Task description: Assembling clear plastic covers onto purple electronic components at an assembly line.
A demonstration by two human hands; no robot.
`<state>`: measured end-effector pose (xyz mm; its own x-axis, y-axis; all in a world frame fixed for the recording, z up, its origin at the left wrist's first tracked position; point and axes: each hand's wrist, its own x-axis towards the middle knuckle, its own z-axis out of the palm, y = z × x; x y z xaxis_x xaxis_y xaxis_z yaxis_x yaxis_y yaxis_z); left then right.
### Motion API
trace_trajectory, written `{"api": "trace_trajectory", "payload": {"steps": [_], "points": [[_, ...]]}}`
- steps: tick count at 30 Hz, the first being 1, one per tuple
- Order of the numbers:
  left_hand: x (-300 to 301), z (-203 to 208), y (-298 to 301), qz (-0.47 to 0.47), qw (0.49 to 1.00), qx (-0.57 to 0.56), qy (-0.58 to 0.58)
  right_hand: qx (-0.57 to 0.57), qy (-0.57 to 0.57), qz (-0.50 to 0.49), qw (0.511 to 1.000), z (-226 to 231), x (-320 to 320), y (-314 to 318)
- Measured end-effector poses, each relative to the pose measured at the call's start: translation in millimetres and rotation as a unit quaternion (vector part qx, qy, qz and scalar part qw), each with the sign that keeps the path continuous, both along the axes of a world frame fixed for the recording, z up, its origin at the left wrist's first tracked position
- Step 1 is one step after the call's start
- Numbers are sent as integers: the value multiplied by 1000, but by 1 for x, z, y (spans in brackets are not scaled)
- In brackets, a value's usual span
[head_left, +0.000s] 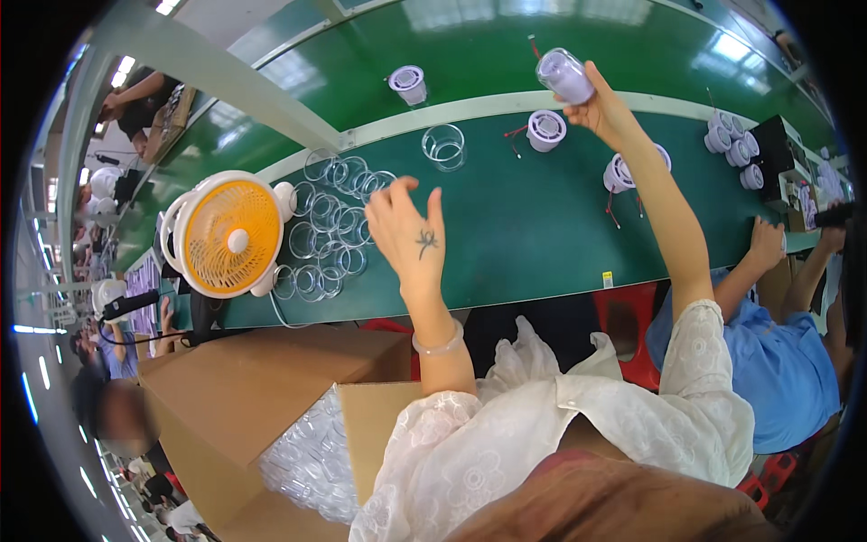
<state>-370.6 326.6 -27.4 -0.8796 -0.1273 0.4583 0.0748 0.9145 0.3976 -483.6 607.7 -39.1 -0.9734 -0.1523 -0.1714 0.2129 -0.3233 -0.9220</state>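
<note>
My right hand (600,112) is raised over the far edge of the bench. Its fingers are wrapped round a lilac cylindrical unit with a clear cup (567,78) over it, tilted, with a short red wire beyond it. My left hand (406,230) is open, thumb apart from the fingers, above the right side of a group of clear round cups (327,215). I cannot tell whether its fingertips touch one. A single clear cup (443,147) stands beyond it. Another lilac unit (546,132), with red wires, stands on the bench below my right hand.
An orange and white fan (232,235) stands at the left. A lilac unit (408,84) sits on the green strip beyond the rail (492,106). More units (619,174) lie under my right forearm. An open carton (262,397) holds clear cups. A co-worker's hand (766,244) is at the right.
</note>
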Motion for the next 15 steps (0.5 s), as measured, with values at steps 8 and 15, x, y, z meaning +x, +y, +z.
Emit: {"api": "trace_trajectory", "payload": {"steps": [8, 15], "points": [[24, -28, -27, 94, 993, 46, -61, 615, 304, -161, 710, -48, -105, 26], [26, -35, -51, 149, 987, 17, -65, 607, 352, 4, 712, 8, -29, 30]]}}
